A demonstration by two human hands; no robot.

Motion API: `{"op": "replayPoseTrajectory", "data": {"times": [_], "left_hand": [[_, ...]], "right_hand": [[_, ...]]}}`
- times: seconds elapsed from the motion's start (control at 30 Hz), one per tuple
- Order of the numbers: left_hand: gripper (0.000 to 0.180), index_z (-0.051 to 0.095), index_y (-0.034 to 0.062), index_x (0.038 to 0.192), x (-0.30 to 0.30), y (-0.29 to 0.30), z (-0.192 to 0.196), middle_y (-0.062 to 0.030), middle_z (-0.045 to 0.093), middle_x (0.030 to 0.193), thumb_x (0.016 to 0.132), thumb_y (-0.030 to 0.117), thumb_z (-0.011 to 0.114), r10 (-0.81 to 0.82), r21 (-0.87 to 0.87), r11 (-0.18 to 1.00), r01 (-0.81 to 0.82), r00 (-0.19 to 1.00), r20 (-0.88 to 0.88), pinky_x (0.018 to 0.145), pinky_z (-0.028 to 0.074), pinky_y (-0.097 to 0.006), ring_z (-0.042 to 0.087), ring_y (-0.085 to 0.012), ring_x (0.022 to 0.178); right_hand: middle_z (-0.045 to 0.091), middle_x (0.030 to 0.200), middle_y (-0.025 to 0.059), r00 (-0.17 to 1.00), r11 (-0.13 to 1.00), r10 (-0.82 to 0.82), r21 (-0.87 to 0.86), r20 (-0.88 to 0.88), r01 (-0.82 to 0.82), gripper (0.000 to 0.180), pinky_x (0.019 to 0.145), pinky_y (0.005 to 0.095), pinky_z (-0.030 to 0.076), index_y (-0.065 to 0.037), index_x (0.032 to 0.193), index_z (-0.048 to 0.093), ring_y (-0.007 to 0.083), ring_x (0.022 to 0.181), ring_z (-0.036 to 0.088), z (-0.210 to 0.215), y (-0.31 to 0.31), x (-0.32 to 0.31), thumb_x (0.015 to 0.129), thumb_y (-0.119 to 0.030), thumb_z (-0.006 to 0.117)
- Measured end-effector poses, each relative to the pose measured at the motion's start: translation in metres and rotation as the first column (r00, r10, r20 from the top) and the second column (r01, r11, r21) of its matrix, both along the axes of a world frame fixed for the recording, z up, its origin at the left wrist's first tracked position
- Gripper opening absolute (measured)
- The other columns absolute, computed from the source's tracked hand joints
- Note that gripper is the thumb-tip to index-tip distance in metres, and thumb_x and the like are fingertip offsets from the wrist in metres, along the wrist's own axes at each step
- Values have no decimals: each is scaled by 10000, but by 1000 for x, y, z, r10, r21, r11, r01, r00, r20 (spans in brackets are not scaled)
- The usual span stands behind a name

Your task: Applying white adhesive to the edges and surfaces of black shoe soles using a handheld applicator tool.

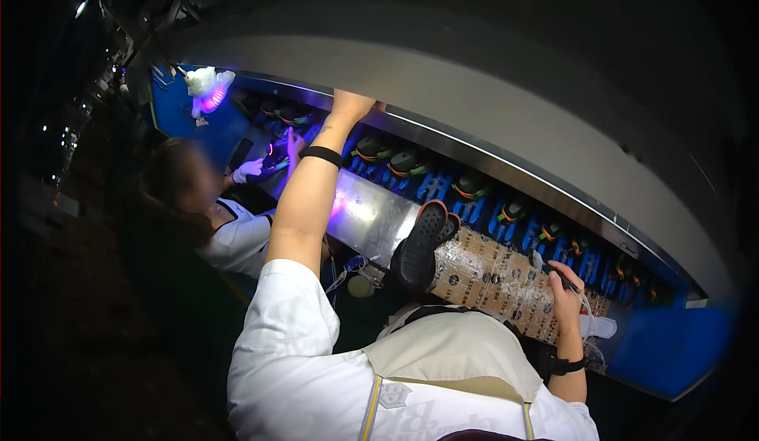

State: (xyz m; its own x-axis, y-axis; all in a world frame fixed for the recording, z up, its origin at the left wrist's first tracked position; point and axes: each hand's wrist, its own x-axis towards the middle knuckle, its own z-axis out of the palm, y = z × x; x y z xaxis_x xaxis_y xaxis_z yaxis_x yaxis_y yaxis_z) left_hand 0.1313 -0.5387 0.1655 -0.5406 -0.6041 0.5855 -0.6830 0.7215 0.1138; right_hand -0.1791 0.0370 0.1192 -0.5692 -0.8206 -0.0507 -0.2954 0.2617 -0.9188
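My left arm stretches forward to the hood edge, and my left hand is at that edge with its fingers hidden. Past it, dark shoes with orange and green trim sit in a row on blue holders. At the right, my right hand is closed around a slim dark brush-like tool with a pale tip and a thin tube. That tool is above the taped cardboard covering the ledge, near the row of shoes. A pair of black perforated clogs is at the cardboard's left end.
A long grey machine hood overhangs the row. To the left a co-worker in white gloves handles a shoe under purple light. A bare metal ledge lies between us. A white cloth-like item and tubes lie at the right.
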Motion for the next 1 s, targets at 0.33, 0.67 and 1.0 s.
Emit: {"op": "replayPoseTrajectory", "data": {"times": [0.33, 0.67, 1.0], "left_hand": [[510, 693, -83, 1146, 66, -69, 45, -334, 715, 1184, 927, 376, 742, -3, 43, 999, -3, 990, 138, 971, 568, -534, 691, -494, 1120], [483, 688, -86, 1134, 88, -68, 59, -323, 737, 1140, 947, 358, 725, 149, 72, 985, -157, 983, 109, 946, 583, -528, 716, -487, 1075], [759, 529, -162, 1341, 76, 11, 9, -328, 742, 1163, 806, 237, 891, 622, 491, 770, -409, 653, -432, 977, 578, -444, 749, -429, 1099]], "right_hand": [[740, 987, 52, 986, 997, -73, -28, -148, 70, 316, 838, 295, 521, 15, 1252, 747, 137, 902, 656, 7, -25, 9, 993, -163, 713], [751, 1053, 78, 992, 998, -6, -60, -126, -1, 323, 880, 294, 507, 23, 1233, 758, 143, 941, 655, -5, -29, 3, 959, -144, 716], [653, 846, -7, 968, 970, -27, -229, 248, 85, 252, 720, 239, 433, 10, 1182, 739, 86, 764, 577, -20, -13, -10, 994, -140, 665]]}}
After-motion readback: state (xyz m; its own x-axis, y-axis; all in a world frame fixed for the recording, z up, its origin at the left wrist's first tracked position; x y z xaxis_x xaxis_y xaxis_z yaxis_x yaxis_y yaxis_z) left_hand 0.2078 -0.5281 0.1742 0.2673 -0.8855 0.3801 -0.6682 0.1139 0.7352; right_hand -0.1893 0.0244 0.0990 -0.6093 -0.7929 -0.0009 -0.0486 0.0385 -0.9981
